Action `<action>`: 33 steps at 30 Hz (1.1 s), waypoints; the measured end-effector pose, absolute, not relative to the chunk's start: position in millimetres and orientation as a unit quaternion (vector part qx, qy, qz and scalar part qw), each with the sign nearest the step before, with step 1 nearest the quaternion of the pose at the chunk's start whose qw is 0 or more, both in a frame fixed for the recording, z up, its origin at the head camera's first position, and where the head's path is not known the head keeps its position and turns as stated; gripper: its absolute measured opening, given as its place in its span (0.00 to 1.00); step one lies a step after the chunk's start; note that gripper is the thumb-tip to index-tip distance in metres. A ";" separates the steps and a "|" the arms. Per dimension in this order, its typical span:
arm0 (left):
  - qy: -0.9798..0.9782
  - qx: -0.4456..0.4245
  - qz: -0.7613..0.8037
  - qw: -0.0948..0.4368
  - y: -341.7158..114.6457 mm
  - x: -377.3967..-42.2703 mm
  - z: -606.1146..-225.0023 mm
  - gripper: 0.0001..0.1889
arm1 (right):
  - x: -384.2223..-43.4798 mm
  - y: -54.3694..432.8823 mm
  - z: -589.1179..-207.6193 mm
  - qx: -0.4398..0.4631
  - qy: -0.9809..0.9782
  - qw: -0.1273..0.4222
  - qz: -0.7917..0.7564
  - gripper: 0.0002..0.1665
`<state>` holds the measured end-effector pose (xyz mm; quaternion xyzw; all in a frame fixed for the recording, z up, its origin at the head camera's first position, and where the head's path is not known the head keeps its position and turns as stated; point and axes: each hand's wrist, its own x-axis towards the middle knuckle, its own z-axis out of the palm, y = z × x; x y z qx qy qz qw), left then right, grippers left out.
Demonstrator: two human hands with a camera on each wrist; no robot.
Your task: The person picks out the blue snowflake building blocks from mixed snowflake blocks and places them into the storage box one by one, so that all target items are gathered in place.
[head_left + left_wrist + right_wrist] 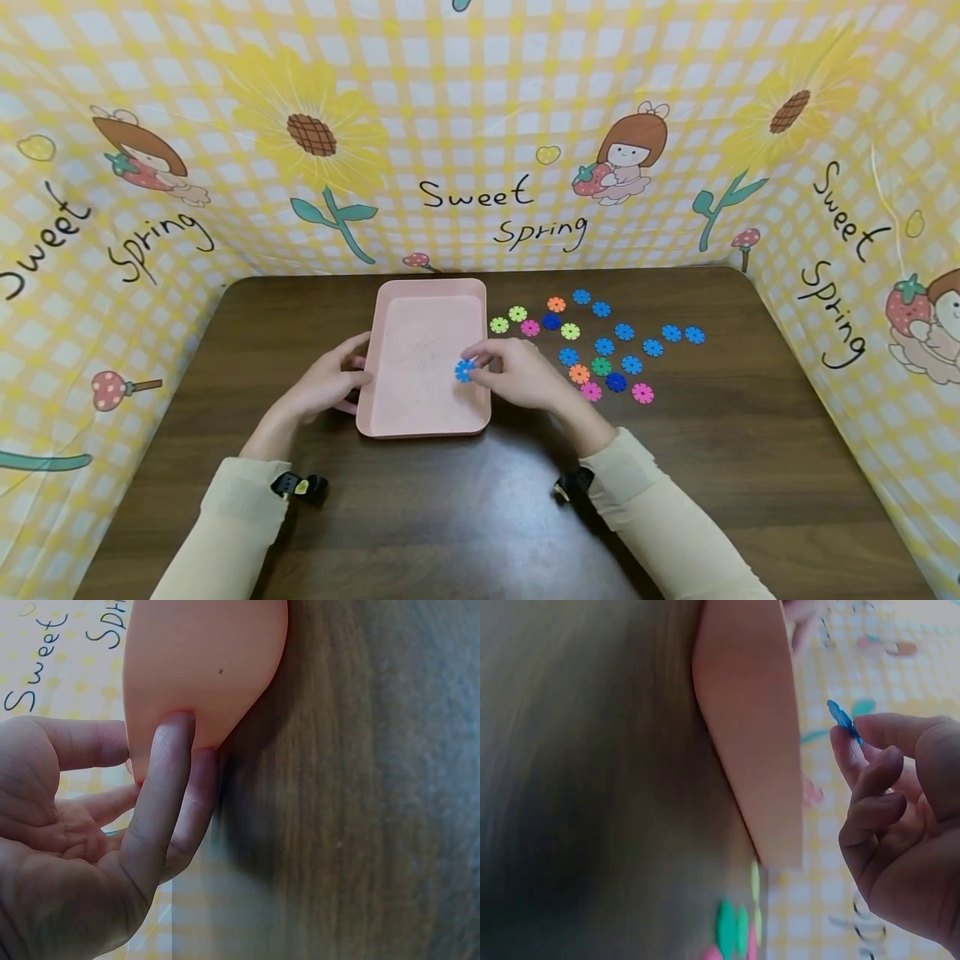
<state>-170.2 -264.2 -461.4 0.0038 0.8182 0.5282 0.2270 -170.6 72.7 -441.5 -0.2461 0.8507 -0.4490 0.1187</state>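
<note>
A pink tray lies on the table with its inside facing up. My left hand holds the tray's left side; in the left wrist view its fingers press the outer wall near a corner, and the thumb is at the rim. Above the tray's right part, my right hand pinches a blue snowflake disc between thumb and fingertips. In the right wrist view the same disc is tilted, seen nearly edge-on, apart from the tray wall.
To the right of the tray lie several loose snowflake discs, among them a green disc, a pink disc, an orange disc and a yellow-green disc. A checked cloth surrounds the brown table at its back and sides.
</note>
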 end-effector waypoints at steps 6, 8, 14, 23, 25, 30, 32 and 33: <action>0.820 0.007 0.526 0.226 -262.7 -171.0 -459.6 0.40 | -171.6 33.8 -454.1 -0.270 0.848 0.124 -0.440 0.15; 0.821 0.008 0.524 0.225 -262.4 -171.5 -458.8 0.40 | -170.0 22.5 -457.4 -0.276 0.846 0.128 -0.437 0.14; 0.824 0.011 0.520 0.224 -262.2 -171.6 -457.8 0.40 | -164.3 -2.8 -467.2 -0.274 0.856 0.147 -0.413 0.13; 0.820 0.006 0.526 0.223 -263.6 -168.3 -459.8 0.40 | -158.6 -19.2 -476.8 -0.279 0.884 0.142 -0.348 0.12; 0.820 0.006 0.527 0.222 -263.5 -168.3 -459.9 0.40 | -158.5 -19.8 -477.4 -0.279 0.890 0.135 -0.335 0.12; 0.821 0.005 0.526 0.221 -263.2 -168.3 -459.9 0.40 | -158.6 -21.1 -477.5 -0.279 0.905 0.119 -0.299 0.12; 0.822 0.003 0.525 0.221 -263.1 -168.2 -460.1 0.40 | -158.3 -21.9 -477.2 -0.278 0.910 0.115 -0.287 0.12; 0.823 0.003 0.524 0.221 -263.1 -168.1 -460.3 0.40 | -158.2 -22.2 -477.1 -0.278 0.912 0.114 -0.280 0.12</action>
